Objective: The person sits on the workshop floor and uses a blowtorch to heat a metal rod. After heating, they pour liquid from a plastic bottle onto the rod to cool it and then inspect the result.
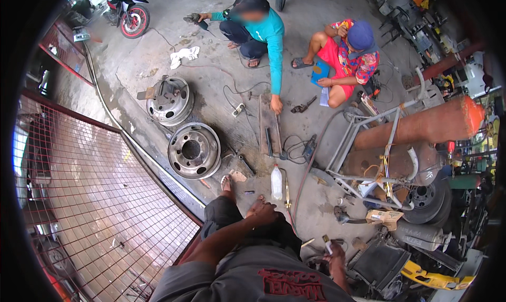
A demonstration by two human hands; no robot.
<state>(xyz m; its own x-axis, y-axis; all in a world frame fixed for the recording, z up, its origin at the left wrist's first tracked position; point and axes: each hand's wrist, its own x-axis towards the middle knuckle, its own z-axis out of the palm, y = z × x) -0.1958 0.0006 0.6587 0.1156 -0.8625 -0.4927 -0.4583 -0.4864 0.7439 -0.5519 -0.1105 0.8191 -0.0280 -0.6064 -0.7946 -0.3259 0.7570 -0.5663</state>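
My left hand lies over my bent leg near the knee; its fingers are too small and hidden to read. Low at my right side, my right hand is closed around a small cylinder, pale with a yellowish part, whose kind I cannot make out. Ahead of my knees a clear plastic bottle with a light cap stands on the concrete. Beside it is a brass gas torch with a hose. Farther off, a dark rod lies on a rusty metal channel, which a co-worker's hand touches.
Two steel wheel rims stand ahead on the left, beside a red mesh fence. A person in teal and one in red squat ahead. Rusty gas cylinders lie on a cart at right. Cables and an angle grinder are nearby.
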